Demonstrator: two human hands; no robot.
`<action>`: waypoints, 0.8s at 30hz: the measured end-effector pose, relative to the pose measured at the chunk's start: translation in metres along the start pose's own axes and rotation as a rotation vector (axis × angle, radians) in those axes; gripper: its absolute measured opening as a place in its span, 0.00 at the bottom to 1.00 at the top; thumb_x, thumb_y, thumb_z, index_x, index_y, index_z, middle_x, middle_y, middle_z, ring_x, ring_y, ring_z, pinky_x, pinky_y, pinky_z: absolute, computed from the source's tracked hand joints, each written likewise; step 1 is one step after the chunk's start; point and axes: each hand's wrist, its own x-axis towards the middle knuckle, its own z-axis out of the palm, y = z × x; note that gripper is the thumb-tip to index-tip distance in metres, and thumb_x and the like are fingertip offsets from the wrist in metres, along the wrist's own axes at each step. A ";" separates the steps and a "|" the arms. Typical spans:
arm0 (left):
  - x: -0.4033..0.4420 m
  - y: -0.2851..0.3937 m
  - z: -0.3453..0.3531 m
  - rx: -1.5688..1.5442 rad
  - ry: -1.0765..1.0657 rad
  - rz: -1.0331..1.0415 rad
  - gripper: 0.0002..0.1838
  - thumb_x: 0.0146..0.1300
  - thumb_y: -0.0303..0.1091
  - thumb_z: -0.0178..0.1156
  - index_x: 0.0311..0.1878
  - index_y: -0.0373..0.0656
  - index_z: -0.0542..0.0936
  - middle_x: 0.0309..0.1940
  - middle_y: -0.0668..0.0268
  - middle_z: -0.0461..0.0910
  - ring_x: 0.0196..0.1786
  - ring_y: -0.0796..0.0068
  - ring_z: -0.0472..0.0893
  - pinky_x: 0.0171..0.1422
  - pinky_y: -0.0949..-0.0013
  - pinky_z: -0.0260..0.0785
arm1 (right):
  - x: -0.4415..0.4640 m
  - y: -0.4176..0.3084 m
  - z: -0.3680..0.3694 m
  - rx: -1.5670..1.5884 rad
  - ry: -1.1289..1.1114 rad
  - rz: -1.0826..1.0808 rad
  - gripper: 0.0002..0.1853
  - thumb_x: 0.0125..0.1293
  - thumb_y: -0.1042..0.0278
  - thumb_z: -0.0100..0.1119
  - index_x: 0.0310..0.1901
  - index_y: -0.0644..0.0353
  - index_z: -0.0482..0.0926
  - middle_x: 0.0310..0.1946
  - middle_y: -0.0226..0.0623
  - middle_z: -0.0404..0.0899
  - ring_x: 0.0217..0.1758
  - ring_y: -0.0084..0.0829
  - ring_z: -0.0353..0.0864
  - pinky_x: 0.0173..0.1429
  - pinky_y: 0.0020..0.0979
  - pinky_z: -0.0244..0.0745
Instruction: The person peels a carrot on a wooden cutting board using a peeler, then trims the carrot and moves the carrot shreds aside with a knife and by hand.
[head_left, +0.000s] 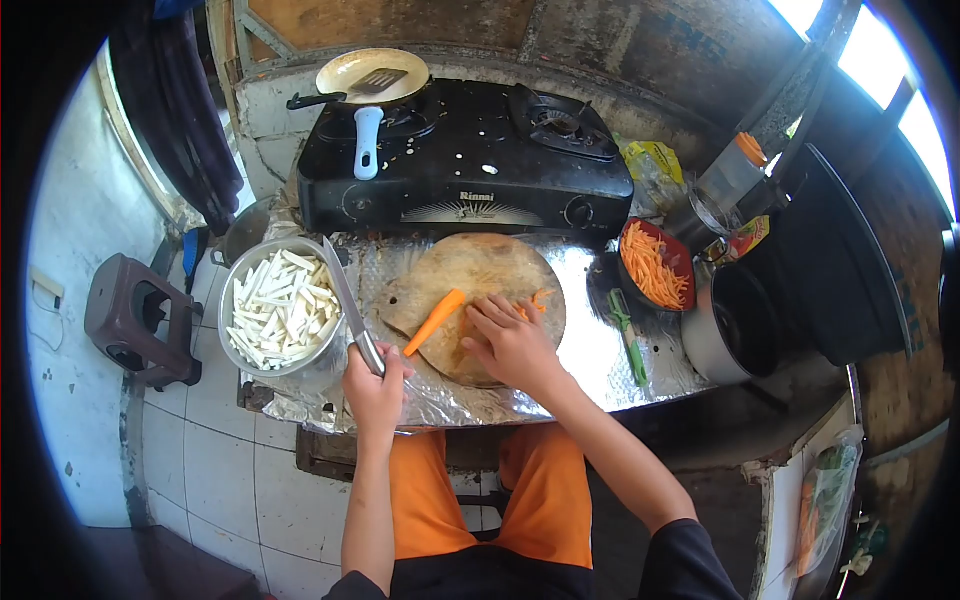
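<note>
My left hand is wrapped round the grey handle of a kitchen knife, its blade pointing up and away beside the bowl. On the round wooden cutting board a peeled piece of carrot lies slanted, its narrow end towards my left hand. My right hand rests palm down on the board, fingers stretched out and apart. Close to its fingertips are a few carrot strips, partly covered by the hand. To the left stands a metal bowl full of pale cut sticks.
A black gas stove stands behind the board, carrying a pan with a blue handle. At right are a red bowl of carrot strips, a green peeler and a pot. Foil covers the counter.
</note>
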 end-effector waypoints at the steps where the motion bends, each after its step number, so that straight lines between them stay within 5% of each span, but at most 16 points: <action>1: -0.002 0.000 0.002 0.023 -0.009 0.010 0.06 0.70 0.29 0.60 0.41 0.38 0.73 0.25 0.65 0.81 0.25 0.79 0.85 0.18 0.75 0.70 | 0.002 -0.008 0.004 0.027 0.055 0.069 0.20 0.64 0.59 0.65 0.56 0.59 0.81 0.59 0.38 0.80 0.70 0.39 0.72 0.69 0.54 0.62; 8: -0.002 0.001 0.003 -0.040 0.028 0.004 0.05 0.71 0.29 0.59 0.41 0.38 0.73 0.23 0.65 0.81 0.23 0.79 0.83 0.18 0.75 0.70 | 0.012 -0.021 0.023 0.044 0.139 0.228 0.07 0.63 0.65 0.65 0.38 0.58 0.85 0.56 0.33 0.82 0.71 0.40 0.72 0.70 0.61 0.57; 14: -0.002 -0.001 0.001 -0.030 0.020 0.025 0.06 0.70 0.28 0.59 0.40 0.38 0.73 0.23 0.65 0.81 0.22 0.79 0.83 0.18 0.75 0.70 | -0.015 -0.025 0.003 0.101 0.049 -0.006 0.05 0.62 0.69 0.65 0.39 0.56 0.86 0.54 0.31 0.83 0.71 0.37 0.73 0.71 0.54 0.59; 24: -0.002 -0.005 0.004 -0.061 0.039 0.045 0.06 0.70 0.29 0.59 0.40 0.38 0.72 0.22 0.65 0.81 0.20 0.79 0.81 0.17 0.75 0.69 | -0.024 -0.016 -0.003 -0.054 0.031 -0.013 0.03 0.64 0.70 0.64 0.39 0.55 0.84 0.53 0.31 0.85 0.69 0.35 0.76 0.72 0.48 0.62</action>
